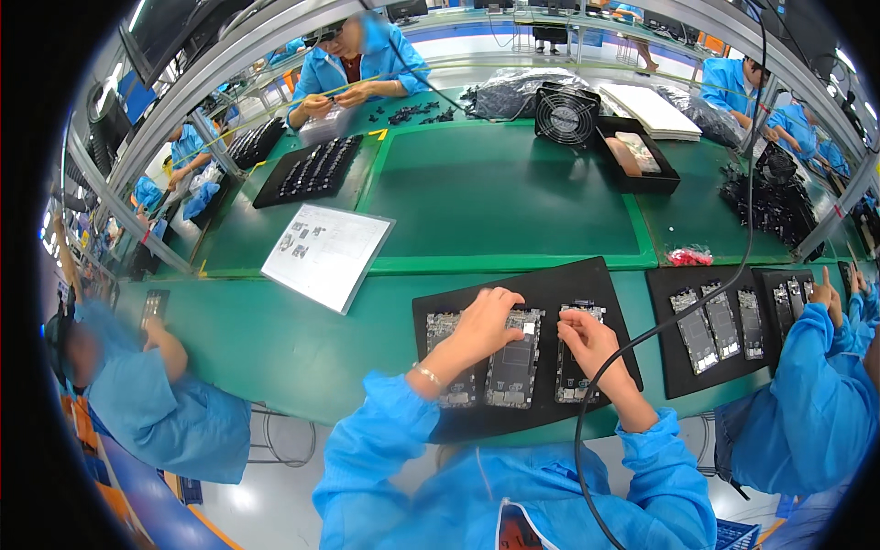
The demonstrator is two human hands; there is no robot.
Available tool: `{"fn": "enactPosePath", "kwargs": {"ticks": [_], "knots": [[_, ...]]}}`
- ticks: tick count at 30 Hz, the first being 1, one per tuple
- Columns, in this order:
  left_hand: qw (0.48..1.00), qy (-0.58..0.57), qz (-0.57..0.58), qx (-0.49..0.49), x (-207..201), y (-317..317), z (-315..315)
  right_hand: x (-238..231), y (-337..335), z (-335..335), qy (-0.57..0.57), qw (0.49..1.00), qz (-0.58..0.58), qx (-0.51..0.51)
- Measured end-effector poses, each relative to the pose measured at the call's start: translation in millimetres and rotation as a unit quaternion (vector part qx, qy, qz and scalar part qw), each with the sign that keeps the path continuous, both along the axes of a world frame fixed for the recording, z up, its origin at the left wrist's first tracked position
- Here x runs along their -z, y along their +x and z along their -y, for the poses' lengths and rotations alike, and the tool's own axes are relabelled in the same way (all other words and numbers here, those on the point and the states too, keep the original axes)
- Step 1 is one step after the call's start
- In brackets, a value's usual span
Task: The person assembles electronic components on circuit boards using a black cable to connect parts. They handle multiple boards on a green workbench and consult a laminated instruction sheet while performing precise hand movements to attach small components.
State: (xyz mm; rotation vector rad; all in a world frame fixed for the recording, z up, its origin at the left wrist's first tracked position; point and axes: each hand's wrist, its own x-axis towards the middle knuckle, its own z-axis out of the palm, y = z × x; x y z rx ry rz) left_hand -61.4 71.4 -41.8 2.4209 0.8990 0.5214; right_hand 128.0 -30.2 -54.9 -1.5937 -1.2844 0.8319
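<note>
A black mat lies before me with three phone-sized circuit boards on it. My left hand is over the upper left part of the middle board, its thumb and curved fingers apart with nothing visible between them. Above the upper part of the right board, the fingers of my right hand are drawn together in a pinch. Whatever they hold, if anything, is too small to make out. My left hand and wrist partly cover the left board.
A black cable hangs across the right side. A printed sheet lies at the left. Beyond are a fan, a black box and a tray of small parts. Co-workers sit opposite and on both sides; another board mat is at right.
</note>
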Motion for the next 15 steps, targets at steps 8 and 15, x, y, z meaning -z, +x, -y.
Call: {"fn": "enactPosePath", "kwargs": {"ticks": [8, 15], "knots": [[0.986, 0.142, 0.082, -0.041, -55.2, -12.9, 67.8, -26.7, -22.5, 12.6, 0.015, 0.977, -0.210, -0.026], [0.957, 0.269, 0.081, -0.071, -50.3, -19.6, 105.1, -45.2, -36.7, 43.4, 0.076, 0.978, -0.189, -0.047]]}}
